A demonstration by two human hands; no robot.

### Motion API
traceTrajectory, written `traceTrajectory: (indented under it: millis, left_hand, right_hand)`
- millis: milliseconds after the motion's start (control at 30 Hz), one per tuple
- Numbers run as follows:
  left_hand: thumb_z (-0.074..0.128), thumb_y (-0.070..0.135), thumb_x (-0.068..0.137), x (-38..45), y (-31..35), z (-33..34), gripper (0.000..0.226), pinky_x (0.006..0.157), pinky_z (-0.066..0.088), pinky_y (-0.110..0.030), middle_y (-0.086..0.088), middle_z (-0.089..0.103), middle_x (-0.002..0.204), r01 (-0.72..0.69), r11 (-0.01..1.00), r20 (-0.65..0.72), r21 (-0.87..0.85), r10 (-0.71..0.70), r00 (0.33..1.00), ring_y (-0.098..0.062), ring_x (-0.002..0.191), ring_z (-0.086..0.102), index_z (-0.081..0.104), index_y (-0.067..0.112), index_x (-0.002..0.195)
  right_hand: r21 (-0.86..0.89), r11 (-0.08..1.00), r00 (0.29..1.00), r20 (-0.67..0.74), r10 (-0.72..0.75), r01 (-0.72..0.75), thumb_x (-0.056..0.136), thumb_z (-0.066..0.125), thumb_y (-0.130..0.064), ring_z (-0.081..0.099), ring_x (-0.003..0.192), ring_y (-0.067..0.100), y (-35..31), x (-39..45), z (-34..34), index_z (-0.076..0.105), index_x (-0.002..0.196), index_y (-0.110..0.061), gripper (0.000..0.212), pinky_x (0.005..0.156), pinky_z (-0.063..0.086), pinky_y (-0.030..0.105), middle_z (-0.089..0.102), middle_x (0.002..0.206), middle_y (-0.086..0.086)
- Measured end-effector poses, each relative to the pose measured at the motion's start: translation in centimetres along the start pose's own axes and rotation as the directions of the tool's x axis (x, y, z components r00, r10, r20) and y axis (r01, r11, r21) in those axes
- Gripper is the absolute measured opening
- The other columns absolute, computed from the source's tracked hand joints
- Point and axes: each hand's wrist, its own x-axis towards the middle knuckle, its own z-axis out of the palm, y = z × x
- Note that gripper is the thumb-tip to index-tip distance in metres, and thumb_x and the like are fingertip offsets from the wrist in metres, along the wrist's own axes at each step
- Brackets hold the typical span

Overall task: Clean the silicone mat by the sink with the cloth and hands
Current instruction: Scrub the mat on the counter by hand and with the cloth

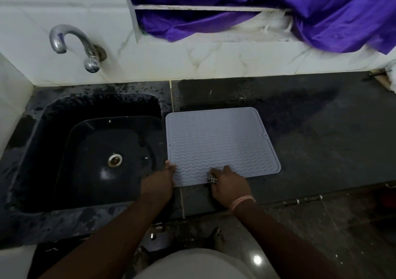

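Silicone mat (220, 146), pale grey-blue with a wavy ribbed surface and a raised border, lies flat on the dark stone counter (317, 133), its left edge just beside the rim of the black sink (96, 150). No brand, label or writing can be read on it; only a small round notch shows midway along each side edge. Its near edge sits close to the counter's front, its far edge stops well short of the white tiled wall (192, 64), and bare counter stretches away to the right of it.

At the mat's near-left corner, the left hand (159, 181) rests at the edge with its fingertips on the border; whether the fingers curl under the mat cannot be told. On the near edge, the right hand (230, 185) presses down with fingers curled around a bunched black-and-white checked cloth (211, 178), which peeps out on the thumb side and touches the mat. A pink band (241, 201) circles the right wrist.

Above the sink's far-left corner, a curved chrome tap (72, 43) juts from the wall. Purple fabric (278, 11) hangs over a white frame above the counter.
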Motion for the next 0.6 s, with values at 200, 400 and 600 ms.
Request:
traceTrajectory:
  millis: [200,400,600]
  left_hand:
    - [0.046,0.027,0.101,0.0,0.2,0.1,0.064,0.11,0.042,-0.044,0.005,0.007,0.167,-0.005,0.999,0.039,-0.047,0.006,0.999,-0.024,0.138,0.045,0.018,0.032,0.158]
    - [0.04,0.024,0.102,-1.1,0.9,-0.9,0.059,0.105,0.046,-0.039,0.005,0.012,0.167,-0.005,0.999,-0.003,-0.035,0.005,1.0,-0.023,0.133,0.051,0.02,0.034,0.157]
    - [0.044,0.025,0.101,-1.4,1.0,-1.4,0.06,0.096,0.049,-0.037,0.006,0.036,0.159,0.038,0.999,-0.048,0.004,-0.038,0.998,-0.019,0.124,0.058,0.023,0.038,0.156]
  right_hand:
    - [0.285,0.953,0.989,-0.072,0.133,-0.107,0.085,0.053,-0.034,0.063,0.089,0.029,0.6,0.2,-0.5,0.056,0.119,-0.018,0.038,0.068,0.053,0.037,0.06,0.107,0.008]
    - [0.179,0.957,0.974,-0.02,-0.227,0.227,0.081,0.059,-0.024,0.058,0.078,0.028,-6.1,1.6,1.3,0.059,0.12,-0.026,0.038,0.062,0.049,0.035,0.051,0.104,0.007]
    - [0.116,0.943,0.948,0.019,-0.316,0.312,0.084,0.06,-0.013,0.058,0.08,0.034,-8.4,2.6,1.0,0.064,0.123,-0.019,0.039,0.06,0.045,0.037,0.054,0.104,0.015]
